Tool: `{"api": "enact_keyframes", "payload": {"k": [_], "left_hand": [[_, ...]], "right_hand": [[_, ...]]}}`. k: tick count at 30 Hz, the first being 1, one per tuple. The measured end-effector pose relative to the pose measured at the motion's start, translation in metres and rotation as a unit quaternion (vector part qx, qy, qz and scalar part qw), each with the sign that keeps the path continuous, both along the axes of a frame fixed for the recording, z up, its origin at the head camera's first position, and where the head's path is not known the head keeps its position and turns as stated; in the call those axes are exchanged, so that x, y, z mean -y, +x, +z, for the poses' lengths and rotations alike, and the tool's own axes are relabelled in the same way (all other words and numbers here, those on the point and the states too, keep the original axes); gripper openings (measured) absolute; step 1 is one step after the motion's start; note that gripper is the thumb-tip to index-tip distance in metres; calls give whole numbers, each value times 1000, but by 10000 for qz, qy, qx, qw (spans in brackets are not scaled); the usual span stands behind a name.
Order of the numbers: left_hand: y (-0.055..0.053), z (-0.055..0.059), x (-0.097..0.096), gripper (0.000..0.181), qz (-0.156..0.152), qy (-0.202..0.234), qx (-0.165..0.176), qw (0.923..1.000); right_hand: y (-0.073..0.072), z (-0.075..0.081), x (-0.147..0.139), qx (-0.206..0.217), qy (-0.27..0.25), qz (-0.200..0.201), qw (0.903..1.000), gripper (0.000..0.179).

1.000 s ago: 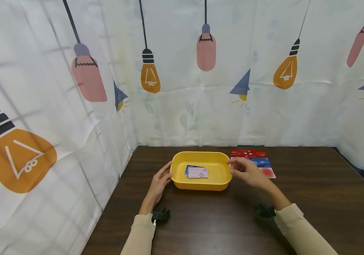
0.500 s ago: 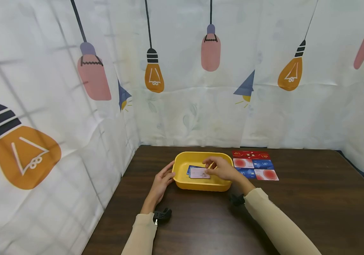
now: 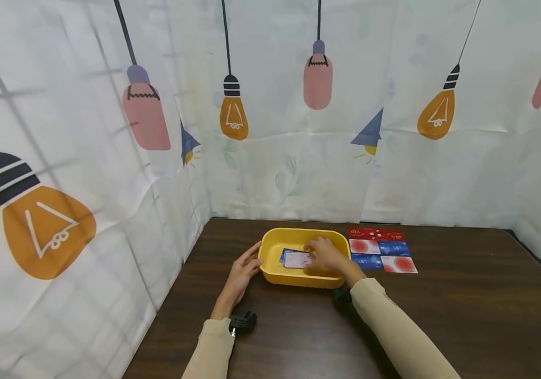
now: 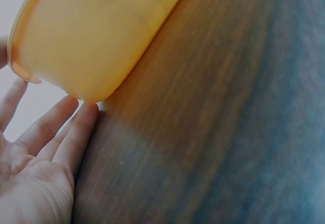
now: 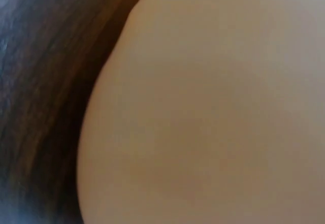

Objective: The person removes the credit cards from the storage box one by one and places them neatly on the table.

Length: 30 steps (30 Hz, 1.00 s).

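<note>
A yellow plastic tray [image 3: 280,280] stands on the table, with a pale pink card [image 3: 294,260] overlapping blue cards [image 3: 282,255] inside it. My left hand [image 3: 242,273] touches the tray's left end; in the left wrist view its fingers [image 4: 48,125] are straight against the outside wall. Inside the tray, my right hand [image 3: 327,256] curls its fingers and thumb round the right end of the pink card. The card lies low in the tray. Only blurred skin of the right hand or wrist [image 5: 203,107] fills the right wrist view; its fingertips are hidden there.
Just right of the tray, several cards lie in rows: red VIP cards [image 3: 376,233], blue cards [image 3: 393,248] and white cards with red circles [image 3: 399,264]. The dark wooden table [image 3: 464,305] meets a printed curtain [image 3: 270,173] at the back and left.
My right hand has moved left from the tray's right rim, then down to the pink card. The left hand keeps its place at the tray. The view has shifted slightly.
</note>
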<state>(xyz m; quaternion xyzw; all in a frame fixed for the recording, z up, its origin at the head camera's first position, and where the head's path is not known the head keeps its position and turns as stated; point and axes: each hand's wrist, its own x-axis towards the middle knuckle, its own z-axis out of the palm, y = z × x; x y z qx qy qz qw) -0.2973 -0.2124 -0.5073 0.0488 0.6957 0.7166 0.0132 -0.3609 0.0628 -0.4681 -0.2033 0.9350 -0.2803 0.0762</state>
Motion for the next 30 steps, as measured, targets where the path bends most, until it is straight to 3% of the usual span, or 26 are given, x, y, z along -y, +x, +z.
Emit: {"api": "enact_keyframes", "payload": {"k": [5, 12, 30], "left_hand": [[0, 1, 0, 52, -45, 66, -11, 10000], [-3, 0, 0, 52, -74, -12, -57, 10000], [2, 1, -2, 52, 5, 47, -12, 10000]], "right_hand": [[-1, -2, 0, -88, 163, 18, 9998, 51], [-1, -2, -1, -167, 87, 12, 9998, 47], [-2, -6, -1, -147, 4, 29, 9999, 41]]}}
